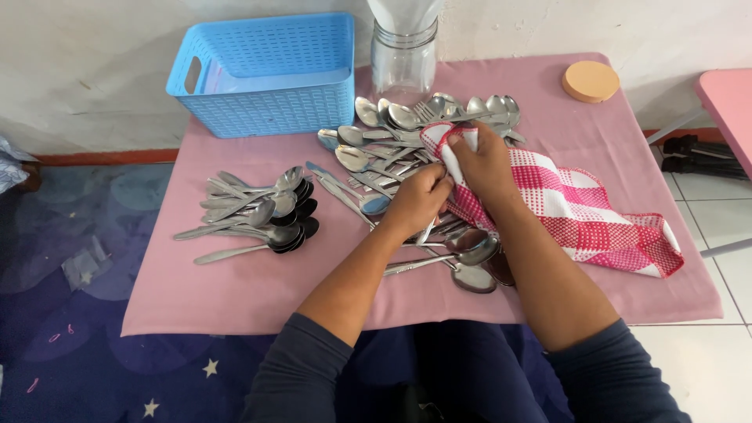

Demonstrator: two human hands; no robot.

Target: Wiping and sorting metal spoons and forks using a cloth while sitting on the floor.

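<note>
Left hand (417, 200) grips a utensil | right hand (486, 160) pinches checked cloth (580, 207) around it | best wiped along its length, clear of the spoon pile (407, 149)

- Both forearms are extended forward from dark sleeves and are angled inward, so that the 2 hands meet.
- The left hand (417, 200) is curled palm-down, fingers closed in a grip.
- The right hand (483, 160) is held just beyond it, fingers bent and pinched.
</note>
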